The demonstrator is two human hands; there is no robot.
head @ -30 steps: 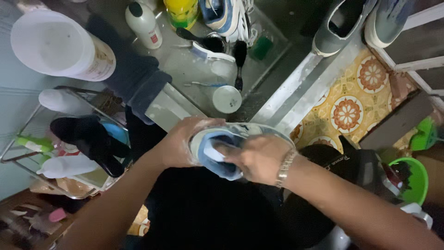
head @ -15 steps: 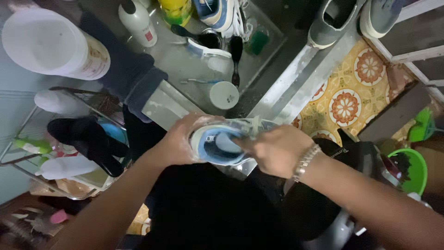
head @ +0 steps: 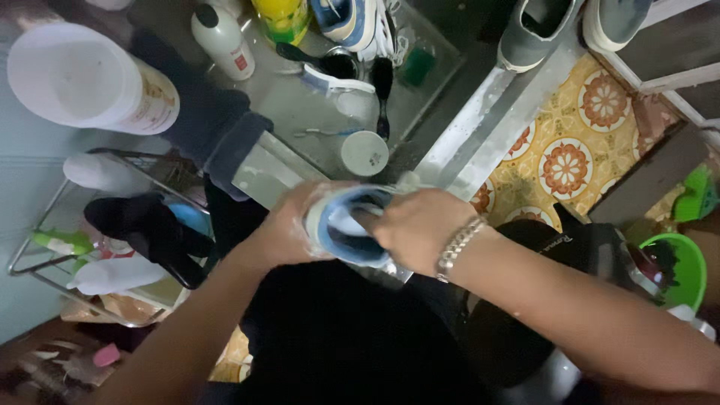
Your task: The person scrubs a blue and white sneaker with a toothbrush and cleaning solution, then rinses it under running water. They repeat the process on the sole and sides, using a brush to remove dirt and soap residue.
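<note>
Head view: the left hand (head: 289,229) wraps around the outside of a blue-and-white shoe (head: 349,225), grip closed on its wall. The right hand (head: 416,229) has its fingers pushed into the shoe's opening; how far this grip is closed cannot be told. The shoe is held in the air in front of the body, just below the edge of the wet metal tabletop (head: 315,105). A white cup (head: 364,153) and a black brush (head: 382,90) lie on that tabletop.

Handling: the shoe looks light, soft-sided, wet and probably slippery. Hold it around the heel and sole, where it is stiffest.
</note>
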